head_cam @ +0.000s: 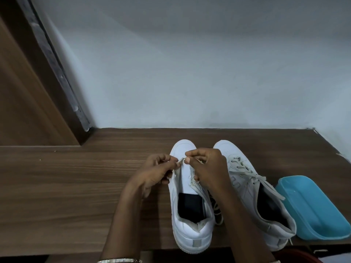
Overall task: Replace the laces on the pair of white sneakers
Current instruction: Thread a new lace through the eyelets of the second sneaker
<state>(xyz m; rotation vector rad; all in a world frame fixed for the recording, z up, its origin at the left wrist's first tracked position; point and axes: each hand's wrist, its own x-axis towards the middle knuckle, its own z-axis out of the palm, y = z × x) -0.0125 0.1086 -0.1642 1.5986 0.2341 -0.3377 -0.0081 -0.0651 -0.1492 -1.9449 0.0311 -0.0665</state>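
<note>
White sneakers [191, 232] stand side by side, heels at the near edge of a wooden table [76, 186], with a blue tray [313, 209] just beside them on the right. Over the left shoe [182, 149], its tongue bare, the left hand [155, 171] and right hand [207, 168] each pinch a pale lace [181, 160] at the toe-end eyelets. The right shoe [245, 186] is still laced. Whether the lace is going in or coming out is unclear. Either way, the tip must pass cleanly through an eyelet next. A grey wall [190, 73] rises behind.

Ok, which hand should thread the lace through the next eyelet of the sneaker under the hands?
Probably right: the right hand pinches the lace at its fingertips over the tongue of the sneaker, while the left hand holds it at the shoe's edge.
</note>
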